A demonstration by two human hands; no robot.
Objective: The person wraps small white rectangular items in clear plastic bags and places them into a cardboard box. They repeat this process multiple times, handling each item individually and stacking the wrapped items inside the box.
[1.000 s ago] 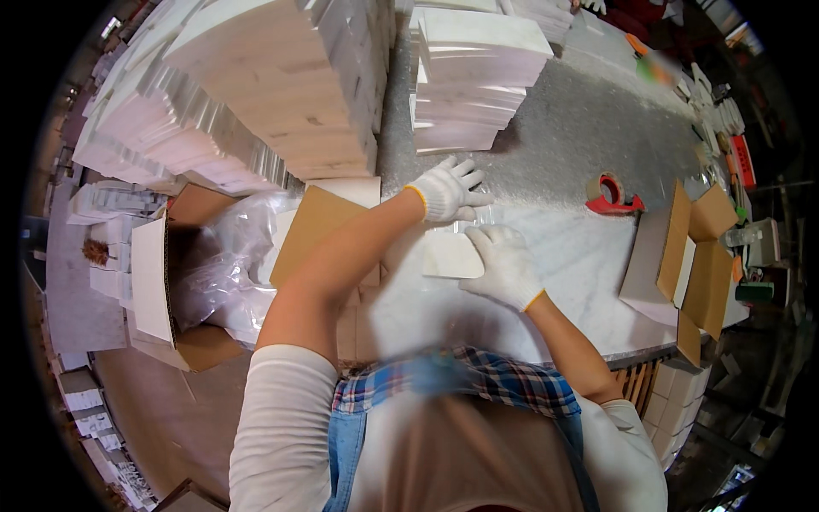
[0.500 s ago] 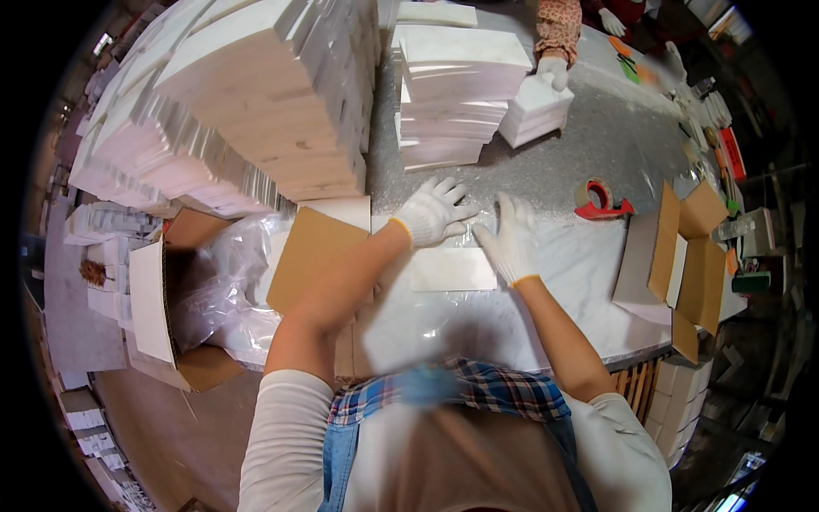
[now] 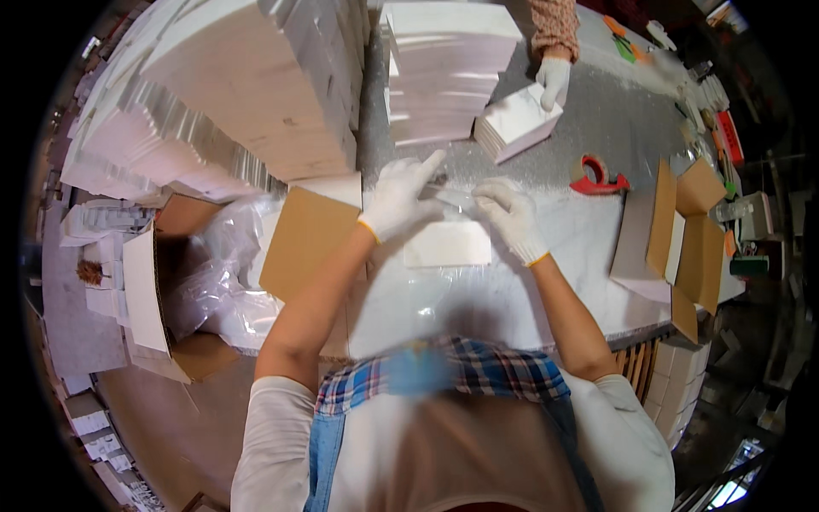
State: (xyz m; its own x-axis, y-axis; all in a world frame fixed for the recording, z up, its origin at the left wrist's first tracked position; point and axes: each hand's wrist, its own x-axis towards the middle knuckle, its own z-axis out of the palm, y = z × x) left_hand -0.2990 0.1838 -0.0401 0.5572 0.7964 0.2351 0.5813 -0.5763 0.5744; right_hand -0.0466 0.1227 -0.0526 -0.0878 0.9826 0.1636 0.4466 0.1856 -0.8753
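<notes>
A white rectangular tile (image 3: pixel 448 245) lies flat on the pale marble slab in front of me, with clear plastic film (image 3: pixel 456 201) showing at its far edge. Both my hands wear white knit gloves with yellow cuffs. Beyond the tile's left corner is my left hand (image 3: pixel 401 194), fingers apart, index finger stretched away from me and thumb toward the film. My right hand (image 3: pixel 510 218) is by the tile's right corner, its fingers curled and pinched at the film; the exact grip is partly hidden.
Tall stacks of white tiles (image 3: pixel 256 94) stand left, another stack (image 3: pixel 452 77) ahead. Another person's gloved hand (image 3: pixel 554 81) holds a small tile stack (image 3: pixel 516 124). A red tape dispenser (image 3: pixel 597 177) lies right, near an open carton (image 3: pixel 644 230). Another carton (image 3: pixel 149 290) holds plastic film.
My left hand has lifted and turned, fingers pointing farther away. My right hand's fingers have curled in. The other person's tile stack has tilted and come nearer. The view has shifted slightly.
</notes>
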